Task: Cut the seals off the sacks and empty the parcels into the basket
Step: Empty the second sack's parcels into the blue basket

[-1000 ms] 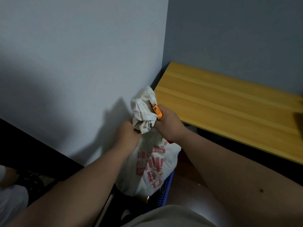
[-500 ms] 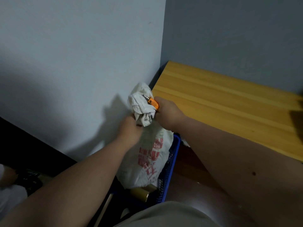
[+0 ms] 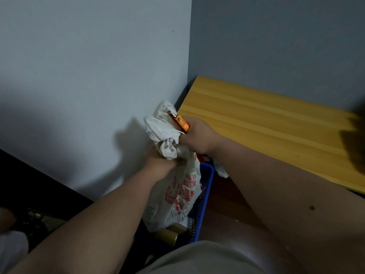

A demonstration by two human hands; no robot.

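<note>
White woven sack [image 3: 177,194] with red print, hanging upright over the blue plastic basket [image 3: 205,186], bunched neck gripped tight from below by the left hand [image 3: 162,161]. Right hand [image 3: 197,137] clenched round an orange utility knife [image 3: 180,122], metal tip pressed into the crumpled top of the sack, right at the gathered fabric. Brown tape rolls [image 3: 171,234] down in the basket under the sack's bottom, yellow wooden tabletop [image 3: 266,119] just to the right, grey-blue wall [image 3: 88,66] close behind.
</note>
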